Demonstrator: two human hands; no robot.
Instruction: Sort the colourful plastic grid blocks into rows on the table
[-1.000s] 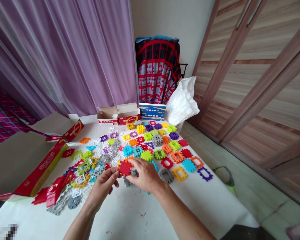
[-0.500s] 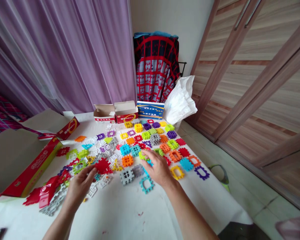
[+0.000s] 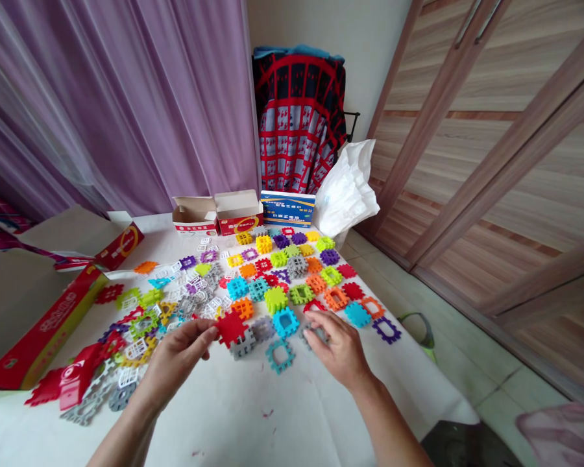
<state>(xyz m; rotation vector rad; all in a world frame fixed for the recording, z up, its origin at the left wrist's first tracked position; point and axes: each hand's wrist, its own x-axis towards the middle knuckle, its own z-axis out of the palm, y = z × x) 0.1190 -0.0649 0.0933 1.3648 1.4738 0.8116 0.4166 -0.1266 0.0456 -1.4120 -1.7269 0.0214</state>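
Note:
My left hand [image 3: 187, 347] pinches a red square tile [image 3: 231, 328] by its left edge, over a grey window block [image 3: 243, 344]. On the right, my right hand [image 3: 338, 344] has its fingers curled round a grey piece [image 3: 314, 336], mostly hidden under them. Between the hands are a bright blue block [image 3: 285, 322], a teal frame [image 3: 279, 356] and a lime green block [image 3: 276, 299]. An orange block [image 3: 242, 308] lies behind the red tile. White window pieces [image 3: 135, 350] lie left of my left hand.
Open red boxes [image 3: 53, 324] stand at the left, smaller boxes [image 3: 238, 224] and a blue box [image 3: 287, 211] at the back. A white bag [image 3: 345, 194] is behind the table's right corner. Coloured tiles [image 3: 357, 314] spread along the right edge.
My left hand has moved right with the red tile, now over the grey window block. My right hand has left the lime green block and moved right and down to a grey piece.

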